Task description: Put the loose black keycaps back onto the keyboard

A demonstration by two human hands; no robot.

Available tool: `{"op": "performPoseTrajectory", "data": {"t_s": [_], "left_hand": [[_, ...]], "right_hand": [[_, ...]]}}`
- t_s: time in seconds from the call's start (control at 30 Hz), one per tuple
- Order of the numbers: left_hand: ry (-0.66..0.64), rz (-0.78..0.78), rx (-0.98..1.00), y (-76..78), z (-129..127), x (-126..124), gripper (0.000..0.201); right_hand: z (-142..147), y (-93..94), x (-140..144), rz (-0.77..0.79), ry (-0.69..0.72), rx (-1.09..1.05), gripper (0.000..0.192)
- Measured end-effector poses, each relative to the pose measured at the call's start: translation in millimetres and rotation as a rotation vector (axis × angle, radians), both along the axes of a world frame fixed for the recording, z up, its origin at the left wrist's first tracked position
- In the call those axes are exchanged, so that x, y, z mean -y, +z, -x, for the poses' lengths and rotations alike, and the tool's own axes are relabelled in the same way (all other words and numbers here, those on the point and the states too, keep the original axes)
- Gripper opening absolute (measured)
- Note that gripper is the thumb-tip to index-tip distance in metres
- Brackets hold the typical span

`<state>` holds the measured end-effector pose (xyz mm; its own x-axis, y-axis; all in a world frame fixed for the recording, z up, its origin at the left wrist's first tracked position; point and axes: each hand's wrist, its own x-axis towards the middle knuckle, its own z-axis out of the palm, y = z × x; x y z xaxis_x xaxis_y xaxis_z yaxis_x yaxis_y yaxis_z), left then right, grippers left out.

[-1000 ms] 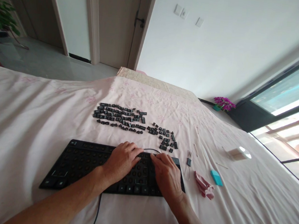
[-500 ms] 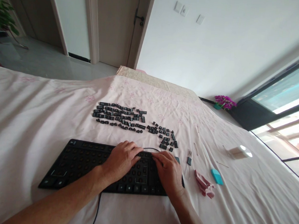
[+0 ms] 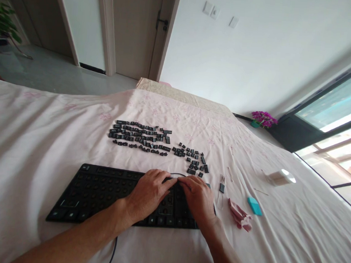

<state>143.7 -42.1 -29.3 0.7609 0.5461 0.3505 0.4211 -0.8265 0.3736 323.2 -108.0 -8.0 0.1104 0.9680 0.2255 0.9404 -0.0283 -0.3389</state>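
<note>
Keyboard (image 3: 104,188): middle part hidden under the left hand (image 3: 150,194) and left forearm (image 3: 93,232); right end largely covered by the right hand (image 3: 199,195). Palms of both hands: out of sight, grip indeterminable. Loose keycaps (image 3: 137,134), beyond the hands: legends too small to read. Cable (image 3: 112,253), nearer than the left hand: cut off by the bottom edge. Leafy plant (image 3: 2,22), far left of the left hand: cropped, blurred.

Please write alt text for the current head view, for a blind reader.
Left hand and right hand are on a black keyboard, partly bare. Loose keycaps lie beyond it; a pink cloth lies to its right.
</note>
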Motion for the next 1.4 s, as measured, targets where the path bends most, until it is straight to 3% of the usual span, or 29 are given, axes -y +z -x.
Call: {"op": "performPoseTrajectory", "data": {"t_s": [0.43,0.9,1.03,1.2,1.4], "left_hand": [[0.001,-0.022,0.041,-3.9,-0.7,-0.4,0.029],[-0.003,-0.085,0.051,-8.2,-0.2,-0.9,0.031],[-0.009,-0.093,0.035,-7.4,0.0,-1.1,0.030],[-0.003,-0.106,0.038,-8.8,-0.1,-0.8,0.028],[-0.004,-0.108,0.023,-7.3,-0.2,-0.3,0.028]], "right_hand": [[-1.5,3.3,5.4,0.010,0.039,0.078,0.022],[17.8,4.1,9.7,0.040,0.099,0.383,0.021],[13.8,3.0,12.3,0.025,0.112,0.269,0.027],[1.8,7.0,0.7,0.042,0.052,0.045,0.019],[0.9,12.2,-4.9,0.065,0.048,-0.021,0.018]]}}
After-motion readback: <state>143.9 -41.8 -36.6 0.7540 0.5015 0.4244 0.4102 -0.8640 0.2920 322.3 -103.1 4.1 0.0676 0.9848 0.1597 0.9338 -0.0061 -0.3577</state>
